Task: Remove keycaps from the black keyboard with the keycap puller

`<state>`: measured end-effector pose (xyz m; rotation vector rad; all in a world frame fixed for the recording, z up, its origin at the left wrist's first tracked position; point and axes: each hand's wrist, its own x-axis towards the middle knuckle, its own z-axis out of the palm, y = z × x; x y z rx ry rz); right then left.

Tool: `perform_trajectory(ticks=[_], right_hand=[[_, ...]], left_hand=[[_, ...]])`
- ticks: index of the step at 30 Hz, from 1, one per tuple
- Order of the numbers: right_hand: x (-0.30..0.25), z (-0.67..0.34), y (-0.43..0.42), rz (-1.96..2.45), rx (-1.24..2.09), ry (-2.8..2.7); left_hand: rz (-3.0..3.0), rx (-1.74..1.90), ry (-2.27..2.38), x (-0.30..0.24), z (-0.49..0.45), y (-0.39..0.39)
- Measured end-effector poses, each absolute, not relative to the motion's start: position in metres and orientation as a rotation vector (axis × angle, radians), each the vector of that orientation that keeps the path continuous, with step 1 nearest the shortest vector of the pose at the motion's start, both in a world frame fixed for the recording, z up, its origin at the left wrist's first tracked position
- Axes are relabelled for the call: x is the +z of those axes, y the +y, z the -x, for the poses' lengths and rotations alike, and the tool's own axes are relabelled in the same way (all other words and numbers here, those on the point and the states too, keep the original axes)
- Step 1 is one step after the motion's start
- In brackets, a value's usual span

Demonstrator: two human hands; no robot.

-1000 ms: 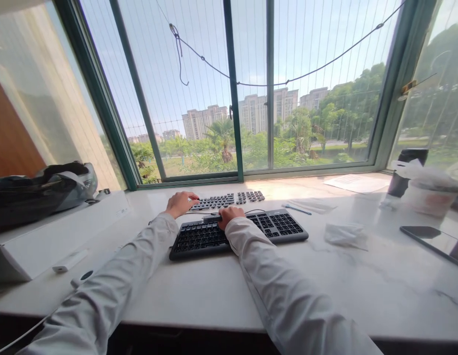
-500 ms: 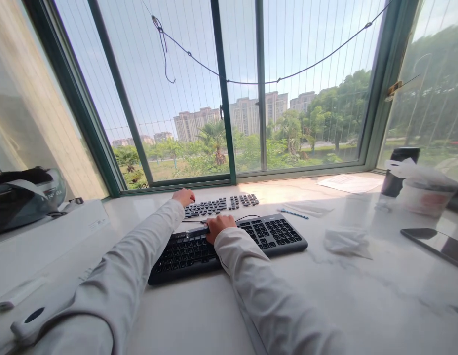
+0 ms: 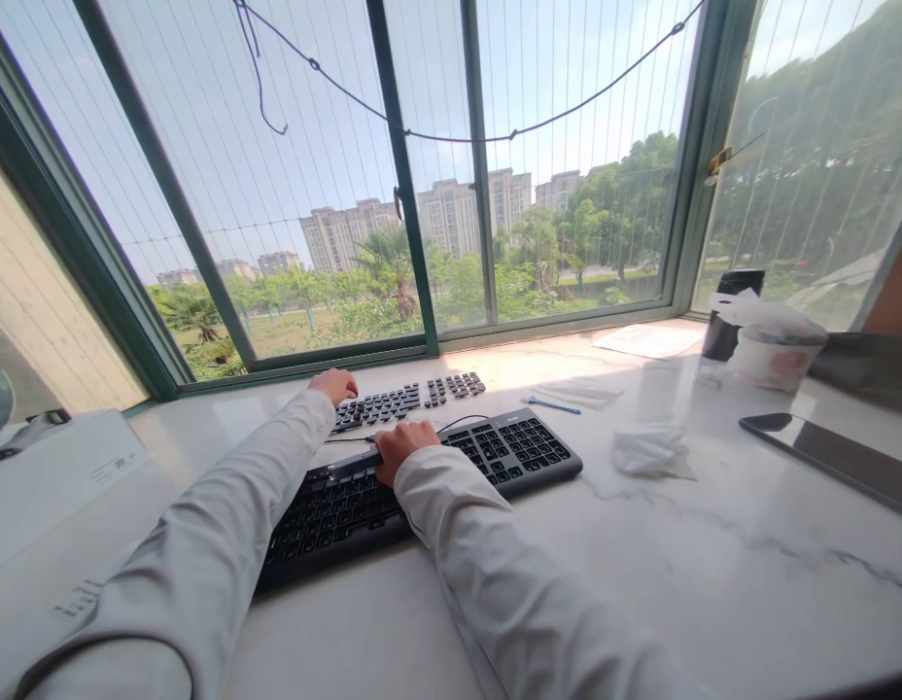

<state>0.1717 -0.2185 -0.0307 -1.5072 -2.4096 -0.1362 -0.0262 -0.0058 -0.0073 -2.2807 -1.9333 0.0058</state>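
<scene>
A black keyboard (image 3: 524, 452) lies on the white marble sill (image 3: 641, 574) in front of me. My right hand (image 3: 401, 447) rests on its upper middle, fingers curled over the top edge by a thin black cable (image 3: 462, 423). Behind the keyboard, rows of loose black keycaps (image 3: 414, 397) are laid out on the sill. My left hand (image 3: 334, 385) is at the left end of those rows with its fingers bent down onto them. Whether it holds a keycap is hidden.
A crumpled tissue (image 3: 647, 452) and a blue pen (image 3: 553, 405) lie right of the keyboard. Farther right are a dark tablet (image 3: 830, 452), a black cup (image 3: 728, 311), a bagged container (image 3: 772, 335) and paper (image 3: 647, 340). A white box (image 3: 57, 476) stands at left, window glass behind.
The view has swung to the right and moved closer, so the bag on the white box has slid out of sight. Both hands stay at the keycaps and the keyboard.
</scene>
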Motion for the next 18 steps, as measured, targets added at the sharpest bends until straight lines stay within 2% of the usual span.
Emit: perform_trajectory(ticks=[18], right_hand=[[-0.0304,-0.1721,-0.2189,1.489,-0.131,-2.411]], left_hand=[[2.329,0.029,-1.908,-0.0119,0.0211,-0.0001]])
